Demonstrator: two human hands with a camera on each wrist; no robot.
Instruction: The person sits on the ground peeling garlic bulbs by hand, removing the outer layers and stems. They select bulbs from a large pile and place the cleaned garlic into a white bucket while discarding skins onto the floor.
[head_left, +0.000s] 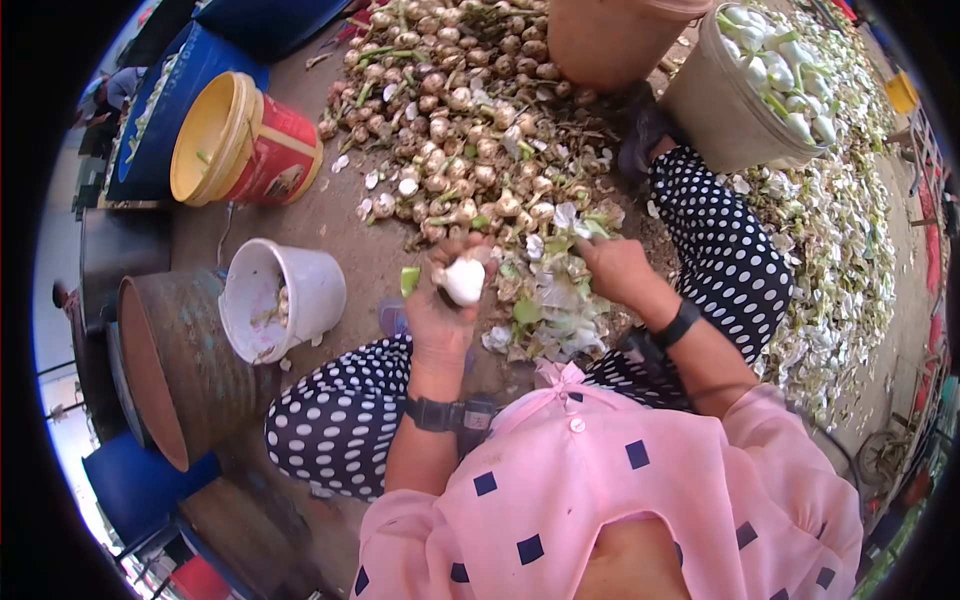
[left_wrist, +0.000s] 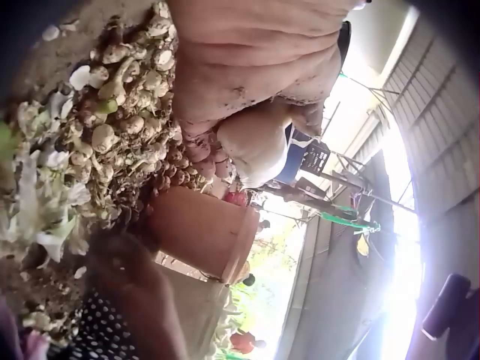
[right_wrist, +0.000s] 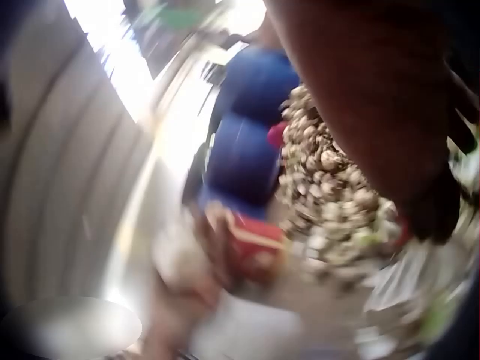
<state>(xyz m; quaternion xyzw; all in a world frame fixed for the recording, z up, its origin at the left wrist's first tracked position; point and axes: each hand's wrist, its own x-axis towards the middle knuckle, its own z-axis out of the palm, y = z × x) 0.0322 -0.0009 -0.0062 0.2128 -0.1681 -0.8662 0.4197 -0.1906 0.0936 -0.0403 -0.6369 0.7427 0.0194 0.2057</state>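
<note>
In the head view, a white peeled garlic bulb (head_left: 465, 282) sits in my left hand (head_left: 438, 318), with the fingers curled up around it. The left wrist view shows the smooth bulb (left_wrist: 255, 146) against the palm and fingers. A green stem piece (head_left: 410, 280) shows beside that hand. My right hand (head_left: 622, 270) is over loose garlic skins and leaves (head_left: 550, 310), fingertips pointing left at the edge of the heap. It is dark and blurred in the right wrist view, and I cannot tell whether it pinches a skin. Unpeeled garlic bulbs (head_left: 470, 110) spread ahead of both hands.
A white bucket (head_left: 325, 295) and a red-and-yellow bucket (head_left: 275, 150) stand left, near a rusty drum (head_left: 190, 370). An orange-brown bucket (head_left: 620, 45) is ahead; a pale bucket (head_left: 740, 120) full of peeled bulbs stands right. Discarded skins (head_left: 840, 260) cover the floor at far right.
</note>
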